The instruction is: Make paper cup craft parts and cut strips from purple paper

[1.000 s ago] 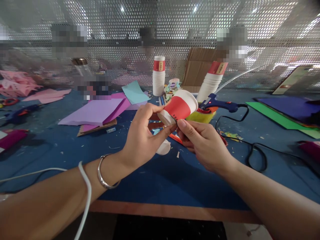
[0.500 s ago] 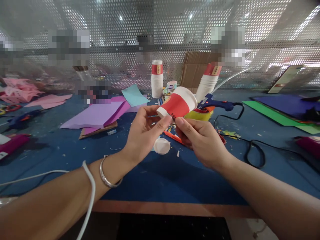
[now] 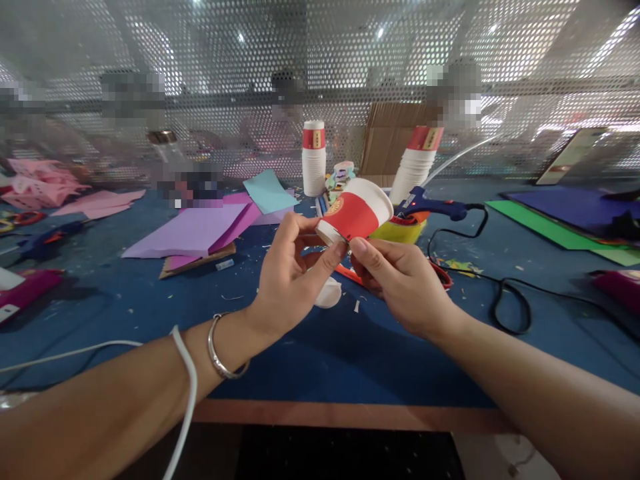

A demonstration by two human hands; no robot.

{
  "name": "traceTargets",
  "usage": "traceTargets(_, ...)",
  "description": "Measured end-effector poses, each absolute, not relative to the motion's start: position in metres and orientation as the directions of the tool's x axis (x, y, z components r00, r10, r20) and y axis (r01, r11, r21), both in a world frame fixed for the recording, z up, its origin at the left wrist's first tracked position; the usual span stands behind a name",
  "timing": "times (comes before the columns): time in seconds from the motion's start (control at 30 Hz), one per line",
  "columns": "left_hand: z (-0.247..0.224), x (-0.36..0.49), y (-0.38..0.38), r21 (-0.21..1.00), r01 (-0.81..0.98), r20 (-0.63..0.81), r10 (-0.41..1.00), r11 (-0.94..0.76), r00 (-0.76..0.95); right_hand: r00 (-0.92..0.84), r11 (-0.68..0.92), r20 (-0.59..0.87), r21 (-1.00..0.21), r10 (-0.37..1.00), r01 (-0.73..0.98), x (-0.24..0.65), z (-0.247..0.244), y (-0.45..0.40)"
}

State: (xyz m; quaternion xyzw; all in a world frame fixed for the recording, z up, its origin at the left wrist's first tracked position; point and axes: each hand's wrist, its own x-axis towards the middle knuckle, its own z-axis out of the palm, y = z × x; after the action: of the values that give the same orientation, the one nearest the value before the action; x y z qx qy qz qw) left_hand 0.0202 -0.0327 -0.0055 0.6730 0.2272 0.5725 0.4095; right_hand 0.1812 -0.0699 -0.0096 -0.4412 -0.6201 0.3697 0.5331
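A red and white paper cup (image 3: 356, 210) is held up tilted over the table, its wide rim toward the upper right and its base toward the lower left. My left hand (image 3: 295, 273) is closed on the base end, thumb in front and fingers behind. My right hand (image 3: 405, 277) pinches at the cup's lower side, its thumb tip close to the left thumb; whether a small piece is between those fingers is hidden. Below the hands lies a white round paper piece (image 3: 329, 293), partly covered by my left hand. An orange-handled tool (image 3: 350, 273) is partly hidden behind my right hand.
Two stacks of paper cups (image 3: 314, 163) stand at the back. A blue glue gun (image 3: 433, 205) rests over a yellow container (image 3: 400, 231), its black cord (image 3: 500, 313) looping rightward. Purple paper (image 3: 190, 230) lies left, green card (image 3: 550, 227) right. A white cable (image 3: 187, 393) crosses my left forearm.
The cup has turned slightly in my hands, so more of its round printed emblem shows. My left hand has shifted a little to the right and covers more of the white round piece.
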Motion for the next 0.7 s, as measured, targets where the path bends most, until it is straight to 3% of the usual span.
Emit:
traceTargets(0.47, -0.009, 0.021, -0.033, 0.786, -0.136, 0.617, 0.754, -0.603, 0.225, -0.029, 0.372, 0.374, -0.905, 0.927, 0.206, 0.179, -0.005, -0.071)
traceTargets(0.7, -0.017, 0.018, -0.027, 0.712, -0.035, 0.685, 0.682, -0.701, 0.256, 0.031, 0.280, 0.291, -0.942, 0.956, 0.185, 0.177, -0.012, -0.069)
